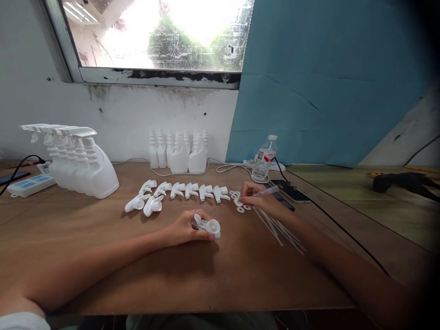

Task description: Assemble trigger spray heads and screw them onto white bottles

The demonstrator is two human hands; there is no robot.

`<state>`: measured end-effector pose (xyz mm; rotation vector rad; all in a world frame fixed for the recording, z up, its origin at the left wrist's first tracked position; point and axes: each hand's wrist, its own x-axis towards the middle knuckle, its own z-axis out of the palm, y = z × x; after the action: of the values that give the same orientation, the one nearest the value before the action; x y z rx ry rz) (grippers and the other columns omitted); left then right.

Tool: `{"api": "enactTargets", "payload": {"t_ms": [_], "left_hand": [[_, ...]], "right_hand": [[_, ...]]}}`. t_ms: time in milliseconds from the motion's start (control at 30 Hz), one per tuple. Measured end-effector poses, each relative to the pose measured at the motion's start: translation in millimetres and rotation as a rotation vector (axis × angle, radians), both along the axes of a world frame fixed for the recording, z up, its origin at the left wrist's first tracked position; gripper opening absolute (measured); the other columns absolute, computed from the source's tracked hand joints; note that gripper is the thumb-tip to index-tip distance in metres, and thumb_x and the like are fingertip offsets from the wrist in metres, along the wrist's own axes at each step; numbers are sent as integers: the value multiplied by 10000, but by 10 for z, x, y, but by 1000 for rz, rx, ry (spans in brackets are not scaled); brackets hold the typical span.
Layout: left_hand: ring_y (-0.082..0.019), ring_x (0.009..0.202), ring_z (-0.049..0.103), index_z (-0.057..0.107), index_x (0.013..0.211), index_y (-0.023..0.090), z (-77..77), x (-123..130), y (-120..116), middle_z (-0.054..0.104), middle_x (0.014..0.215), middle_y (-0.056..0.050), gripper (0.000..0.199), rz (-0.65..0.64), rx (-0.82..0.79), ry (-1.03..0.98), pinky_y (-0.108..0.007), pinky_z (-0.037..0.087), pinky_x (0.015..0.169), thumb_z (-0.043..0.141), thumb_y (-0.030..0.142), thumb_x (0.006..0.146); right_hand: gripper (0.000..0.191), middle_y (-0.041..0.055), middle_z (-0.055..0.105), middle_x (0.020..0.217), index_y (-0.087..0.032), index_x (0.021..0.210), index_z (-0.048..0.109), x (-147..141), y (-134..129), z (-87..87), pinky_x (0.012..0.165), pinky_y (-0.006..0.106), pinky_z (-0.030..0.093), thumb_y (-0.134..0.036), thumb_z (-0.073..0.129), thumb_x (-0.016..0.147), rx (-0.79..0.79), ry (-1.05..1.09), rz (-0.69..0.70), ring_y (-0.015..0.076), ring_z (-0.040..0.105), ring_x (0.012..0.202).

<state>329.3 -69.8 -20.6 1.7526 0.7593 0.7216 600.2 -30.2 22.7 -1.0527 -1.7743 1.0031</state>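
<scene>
My left hand [190, 227] is closed around a white spray trigger head [208, 226], its round collar opening facing up toward me. Over the small pile of white ring washers [240, 209], my right hand [253, 195] has its fingers pinched together at the pile's edge. What sits between those fingertips, if anything, is too small to make out. A clear band-like thing shows at the right wrist. More white trigger heads [192, 191] lie in a row left of the washers. Thin white dip tubes [275, 227] lie beneath my right forearm.
White spray bottles with triggers fitted [103, 169] stand at left, beside a power strip [32, 184]. Bottles without triggers [179, 156] stand by the wall. A water bottle [264, 160], a phone [290, 191] and a black cable [343, 236] are at right.
</scene>
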Motion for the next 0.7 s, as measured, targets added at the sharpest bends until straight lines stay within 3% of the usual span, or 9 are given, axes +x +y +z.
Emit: {"api": "enactTargets", "payload": {"t_ms": [167,700], "left_hand": [[-99,663,455,601,876,107,6,-1,-7,556,732,2,396,-6,-7,-1,-215,348,621,790,365,642],[-107,687,481,605,893,108,-20,-3,12,578,762,-11,404,-10,-12,-17,-217,366,636,789,366,643]], "right_hand": [[228,-37,516,473,-169,560,483,212,145,-7,450,217,265,-237,692,624,-203,-140,29,74,411,445],[234,-47,504,412,-174,555,463,254,282,-225,406,201,216,-221,690,583,-291,-209,67,65,408,383]]}}
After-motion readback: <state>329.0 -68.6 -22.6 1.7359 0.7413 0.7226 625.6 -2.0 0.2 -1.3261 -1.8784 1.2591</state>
